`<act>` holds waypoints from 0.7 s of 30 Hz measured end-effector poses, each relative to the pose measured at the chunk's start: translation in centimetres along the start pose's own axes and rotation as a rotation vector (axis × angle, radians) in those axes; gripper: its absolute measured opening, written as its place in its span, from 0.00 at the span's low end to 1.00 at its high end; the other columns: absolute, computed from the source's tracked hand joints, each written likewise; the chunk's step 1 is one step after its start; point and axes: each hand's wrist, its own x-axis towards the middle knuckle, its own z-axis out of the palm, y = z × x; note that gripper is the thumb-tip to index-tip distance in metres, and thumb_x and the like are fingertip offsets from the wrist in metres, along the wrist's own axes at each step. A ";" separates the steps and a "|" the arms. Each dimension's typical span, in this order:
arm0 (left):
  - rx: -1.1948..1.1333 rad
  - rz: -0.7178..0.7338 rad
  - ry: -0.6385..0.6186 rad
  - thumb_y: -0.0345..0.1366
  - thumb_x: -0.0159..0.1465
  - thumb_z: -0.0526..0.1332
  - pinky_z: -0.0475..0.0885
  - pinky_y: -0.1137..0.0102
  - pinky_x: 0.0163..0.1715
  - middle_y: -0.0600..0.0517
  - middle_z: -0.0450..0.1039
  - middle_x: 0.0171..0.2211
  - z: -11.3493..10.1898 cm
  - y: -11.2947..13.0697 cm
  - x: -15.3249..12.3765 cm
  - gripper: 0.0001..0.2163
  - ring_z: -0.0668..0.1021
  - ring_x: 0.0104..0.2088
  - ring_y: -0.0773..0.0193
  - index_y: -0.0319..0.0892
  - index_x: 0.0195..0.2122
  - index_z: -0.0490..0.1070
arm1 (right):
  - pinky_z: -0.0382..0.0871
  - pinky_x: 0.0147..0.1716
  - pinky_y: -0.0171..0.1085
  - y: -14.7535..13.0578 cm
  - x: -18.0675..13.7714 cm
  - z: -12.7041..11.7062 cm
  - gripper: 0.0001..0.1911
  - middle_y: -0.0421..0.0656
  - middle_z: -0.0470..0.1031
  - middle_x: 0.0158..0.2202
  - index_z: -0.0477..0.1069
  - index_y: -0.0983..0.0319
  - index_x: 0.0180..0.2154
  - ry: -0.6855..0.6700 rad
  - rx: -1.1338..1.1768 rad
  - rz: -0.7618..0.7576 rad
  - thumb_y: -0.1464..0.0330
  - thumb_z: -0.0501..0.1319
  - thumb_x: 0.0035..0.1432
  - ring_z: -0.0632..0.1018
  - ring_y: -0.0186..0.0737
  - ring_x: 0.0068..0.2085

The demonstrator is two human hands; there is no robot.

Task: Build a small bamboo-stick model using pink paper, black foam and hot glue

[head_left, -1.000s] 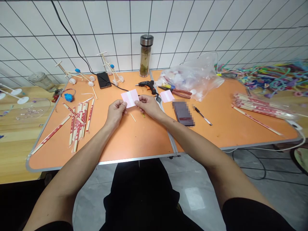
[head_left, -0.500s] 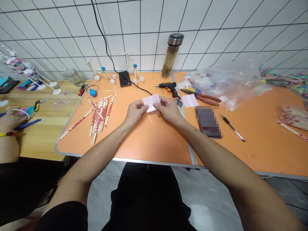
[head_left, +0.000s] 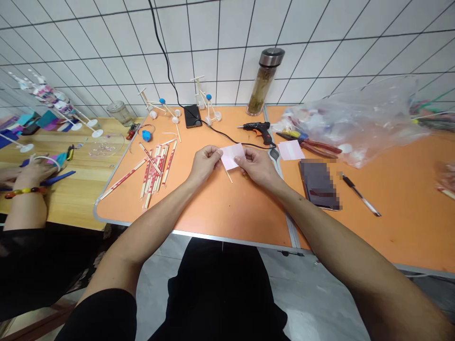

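Observation:
My left hand (head_left: 204, 162) and my right hand (head_left: 256, 166) both pinch a small pink paper card (head_left: 232, 155) just above the orange table (head_left: 220, 208). The left fingers grip its left edge, the right fingers its lower right edge. A thin wooden stick (head_left: 228, 175) lies on the table right under the card. A second pink card (head_left: 291, 149) lies to the right of my right hand.
Wrapped chopsticks (head_left: 155, 166) lie left of my hands. A black glue gun (head_left: 260, 129), red pliers (head_left: 317, 146), a phone (head_left: 320, 183), a pen (head_left: 359, 194) and a plastic bag (head_left: 359, 121) sit right. Stick models (head_left: 208, 103) and a bottle (head_left: 265, 81) stand by the wall. Another person's hand (head_left: 31, 171) rests on the wooden table at left.
My view has swung left, bringing the neighbouring wooden table and another person's arm into sight. Both hands keep hold of the pink card, now tilted a little more.

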 end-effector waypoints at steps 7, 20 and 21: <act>0.014 0.066 -0.056 0.39 0.68 0.69 0.61 0.71 0.25 0.56 0.71 0.20 -0.1 -0.4 0.2 0.10 0.69 0.21 0.68 0.43 0.30 0.75 | 0.78 0.43 0.42 -0.3 0.2 0.1 0.20 0.44 0.85 0.42 0.79 0.59 0.46 -0.001 0.098 -0.035 0.59 0.76 0.55 0.82 0.46 0.43; 0.223 0.164 -0.198 0.46 0.67 0.68 0.63 0.68 0.30 0.56 0.71 0.24 0.9 -0.7 -0.7 0.13 0.70 0.27 0.65 0.44 0.31 0.74 | 0.75 0.38 0.42 -1.0 0.3 0.3 0.17 0.43 0.82 0.36 0.81 0.59 0.43 0.108 0.042 -0.118 0.61 0.74 0.52 0.80 0.43 0.37; 0.241 0.168 -0.201 0.46 0.67 0.68 0.63 0.68 0.30 0.55 0.71 0.24 0.9 -0.7 -0.7 0.13 0.70 0.27 0.65 0.44 0.31 0.74 | 0.75 0.38 0.42 -1.0 0.3 0.3 0.16 0.42 0.82 0.36 0.81 0.59 0.42 0.106 0.038 -0.116 0.62 0.74 0.51 0.80 0.42 0.37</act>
